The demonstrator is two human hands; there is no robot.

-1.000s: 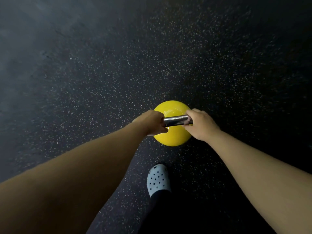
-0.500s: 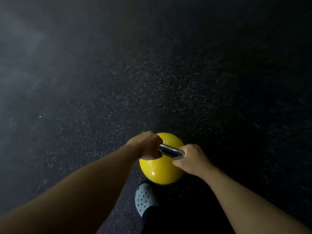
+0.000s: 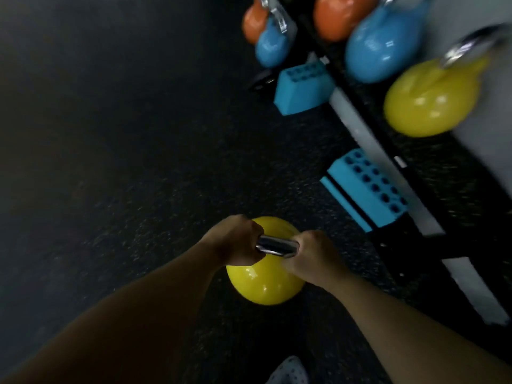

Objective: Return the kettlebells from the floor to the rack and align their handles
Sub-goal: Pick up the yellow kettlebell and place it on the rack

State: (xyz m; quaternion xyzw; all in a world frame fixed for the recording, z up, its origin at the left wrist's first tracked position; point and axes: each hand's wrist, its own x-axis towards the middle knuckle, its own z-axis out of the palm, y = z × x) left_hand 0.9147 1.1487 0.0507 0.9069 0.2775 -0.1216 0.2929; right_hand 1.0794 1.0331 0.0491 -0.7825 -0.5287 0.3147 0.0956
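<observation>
Both hands (image 3: 277, 252) round handle (image 3: 277, 246), yellow kettlebell (image 3: 263, 284) just below, w/ rack (image 3: 360, 87) upper-right.

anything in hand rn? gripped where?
Yes: the yellow kettlebell, held by both hands on its steel handle. The left hand wraps the handle's left end, the right hand its right end; the ball hangs below.

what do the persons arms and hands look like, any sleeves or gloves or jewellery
Both forearms are bare right up to the frame edge, with no sleeves in view. The left hand and right hand wear no gloves. No watch, bands or rings show, though the picture is dim and blurred.
</observation>
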